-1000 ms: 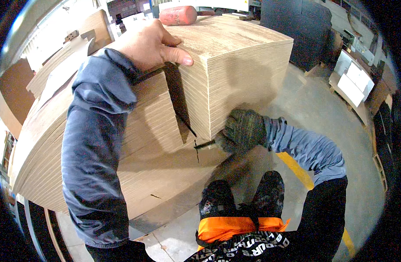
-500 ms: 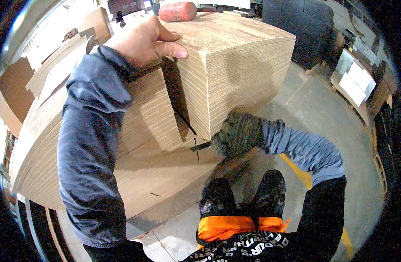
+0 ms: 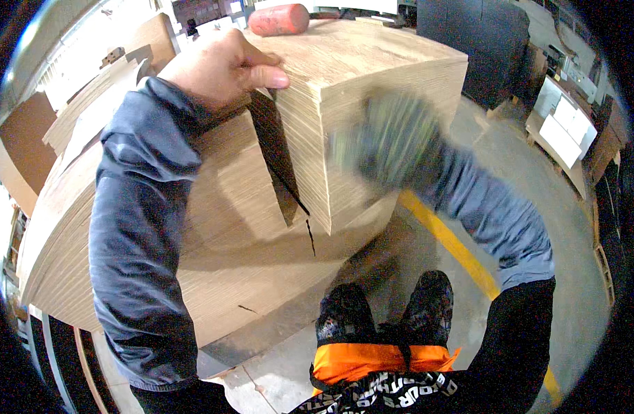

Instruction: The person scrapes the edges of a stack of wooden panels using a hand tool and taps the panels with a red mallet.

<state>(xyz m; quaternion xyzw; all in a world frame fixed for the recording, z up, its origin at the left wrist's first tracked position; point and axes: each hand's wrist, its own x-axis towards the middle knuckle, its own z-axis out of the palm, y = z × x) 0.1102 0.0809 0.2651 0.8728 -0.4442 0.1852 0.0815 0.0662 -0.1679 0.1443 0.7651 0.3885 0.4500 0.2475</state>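
A tall stack of pale wooden boards (image 3: 393, 76) stands in front of me, its near corner facing me. My bare left hand (image 3: 217, 65) grips the stack's top left edge, thumb and fingers closed against the wood. My right hand (image 3: 393, 138), in a dark grey-green knit glove, is in front of the stack's right face and smeared by motion. Its fingers cannot be made out, nor whether it holds anything. A lower board stack (image 3: 220, 165) adjoins on the left, with a dark gap (image 3: 272, 152) between the two. Black marks (image 3: 311, 238) run down below that gap.
A red mallet head (image 3: 279, 19) lies on top of the stack at the far side. A large black block-like object (image 3: 472, 48) stands behind on the right. White sheets (image 3: 565, 127) rest on a pallet farther right. A yellow line (image 3: 455, 248) crosses the grey floor.
My right hand has swung up from the stack's bottom corner to its right face. The dark flat strip beside the glove no longer shows there. My left hand has shifted slightly left.
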